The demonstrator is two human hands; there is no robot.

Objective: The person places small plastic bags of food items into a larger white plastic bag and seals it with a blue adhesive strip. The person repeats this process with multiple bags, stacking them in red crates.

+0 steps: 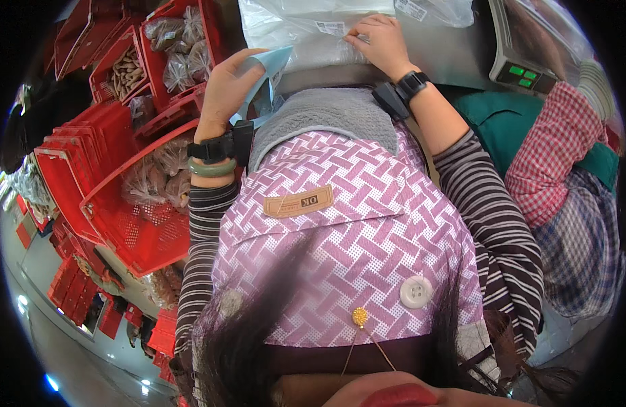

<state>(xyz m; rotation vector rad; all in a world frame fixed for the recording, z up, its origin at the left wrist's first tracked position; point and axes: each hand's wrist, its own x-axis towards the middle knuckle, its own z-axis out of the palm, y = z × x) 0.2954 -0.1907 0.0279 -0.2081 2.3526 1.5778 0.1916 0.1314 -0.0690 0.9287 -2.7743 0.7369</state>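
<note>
My left hand [232,84] grips a light-blue strip of label backing paper [276,61] with dark print, which hangs down in front of the grey towelling on my apron [318,114]. On the steel worktop before me lies a stack of clear plastic bags [313,53]. A white printed label [331,27] sits on the top bag. My right hand [381,43] rests over the bags, thumb and forefinger at the label's right end; whether they pinch the plastic is unclear. Another white label [410,8] is on clear plastic farther right.
A digital scale [521,76] with green displays stands at right, beside a person in a red checked sleeve [552,147]. To my left, a red crate [140,254] holds bagged produce [160,178]. Red crates [71,173] are stacked beyond it. Another crate holds loose root-like produce [127,71].
</note>
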